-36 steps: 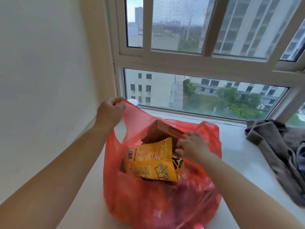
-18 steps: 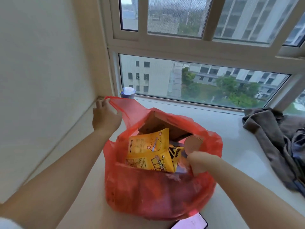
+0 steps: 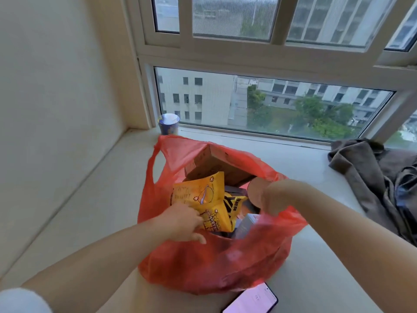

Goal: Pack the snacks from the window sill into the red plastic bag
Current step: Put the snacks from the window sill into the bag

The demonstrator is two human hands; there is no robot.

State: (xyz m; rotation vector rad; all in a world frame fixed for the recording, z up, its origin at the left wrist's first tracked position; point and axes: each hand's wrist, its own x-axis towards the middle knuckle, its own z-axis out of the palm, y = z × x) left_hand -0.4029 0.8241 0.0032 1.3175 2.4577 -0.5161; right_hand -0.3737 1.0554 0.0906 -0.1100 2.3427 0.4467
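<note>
The red plastic bag [image 3: 198, 265] stands open on the window sill [image 3: 108, 199], stuffed with snacks. A yellow snack packet [image 3: 203, 195] lies on top, with a brown cardboard box [image 3: 212, 163] behind it and a round brown lid [image 3: 255, 190] to its right. My left hand [image 3: 180, 222] reaches into the bag mouth and its fingers touch the yellow packet. On the right side, my right hand [image 3: 274, 197] grips the bag's rim and holds it up. The bag's left handle [image 3: 158, 150] stands free. A blue cup snack [image 3: 168, 124] stays on the sill in the far left corner.
A phone [image 3: 252, 299] with a lit screen lies on the sill just in front of the bag. Crumpled grey-brown clothing [image 3: 372, 175] is heaped at the right. The window glass runs along the back, a plain wall along the left.
My left hand let go of the bag's left handle and moved down into the bag onto the yellow packet. My right hand keeps its grip on the right rim.
</note>
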